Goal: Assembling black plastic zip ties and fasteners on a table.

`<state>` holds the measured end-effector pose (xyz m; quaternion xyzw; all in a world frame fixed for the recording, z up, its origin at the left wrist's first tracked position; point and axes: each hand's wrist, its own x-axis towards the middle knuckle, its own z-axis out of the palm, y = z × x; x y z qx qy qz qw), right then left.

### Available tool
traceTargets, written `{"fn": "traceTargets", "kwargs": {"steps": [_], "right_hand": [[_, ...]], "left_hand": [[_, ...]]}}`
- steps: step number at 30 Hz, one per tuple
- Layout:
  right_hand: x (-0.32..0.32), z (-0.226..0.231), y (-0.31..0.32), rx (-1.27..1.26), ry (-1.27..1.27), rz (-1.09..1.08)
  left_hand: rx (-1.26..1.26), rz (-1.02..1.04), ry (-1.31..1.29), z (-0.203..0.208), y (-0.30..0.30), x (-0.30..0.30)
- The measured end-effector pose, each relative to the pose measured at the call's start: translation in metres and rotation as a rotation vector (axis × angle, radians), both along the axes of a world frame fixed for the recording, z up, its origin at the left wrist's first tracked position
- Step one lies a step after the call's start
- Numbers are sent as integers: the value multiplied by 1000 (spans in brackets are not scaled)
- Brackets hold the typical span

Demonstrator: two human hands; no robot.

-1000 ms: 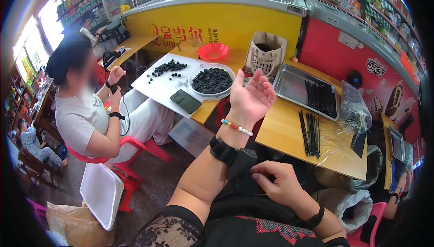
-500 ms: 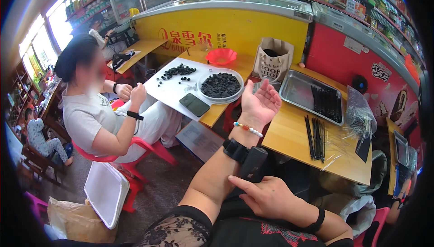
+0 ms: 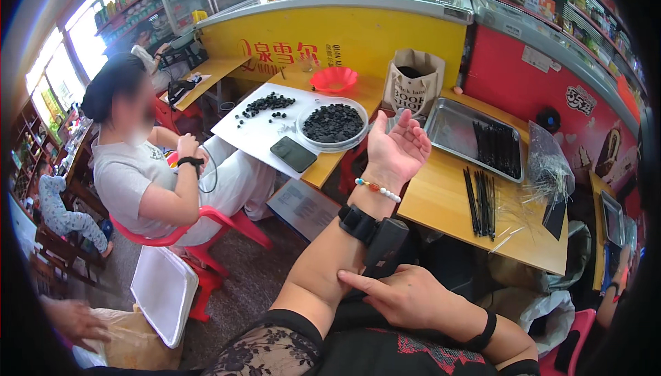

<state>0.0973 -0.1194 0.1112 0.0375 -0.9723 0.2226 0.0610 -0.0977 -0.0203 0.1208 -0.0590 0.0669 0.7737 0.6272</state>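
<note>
My left hand (image 3: 399,147) is held out palm up, fingers loosely spread and holding nothing. A beaded bracelet (image 3: 378,189) circles its wrist. Below that sits a black strap (image 3: 358,225) with a dark box-shaped device (image 3: 387,242). My right hand (image 3: 413,297) points with its index finger, whose tip touches my left forearm below the device; its other fingers are bent and partly hidden. A black band (image 3: 485,331) is on the right wrist. Beyond my left hand, a metal tray (image 3: 441,135) holds several thin black strips (image 3: 497,149); more strips (image 3: 480,200) lie on the wooden table.
A seated person (image 3: 131,176) is at the left, beside a white board (image 3: 258,138) with black pieces, a round tub (image 3: 333,146) and a phone (image 3: 294,153). Another person's hand (image 3: 76,321) hovers by a brown paper bag (image 3: 141,338). White trays (image 3: 164,293) lean nearby.
My right fingertip has slid slightly along my forearm toward the elbow. Another person's hand has entered at lower left. The seated person's hands have shifted, with a thin dark loop now visible there.
</note>
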Motion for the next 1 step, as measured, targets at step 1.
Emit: {"fn": "traceTargets", "kwargs": {"steps": [1], "right_hand": [[4,-1,0,-3,-6,-16]], "left_hand": [[1,-11,0,-2,1,-1]]}}
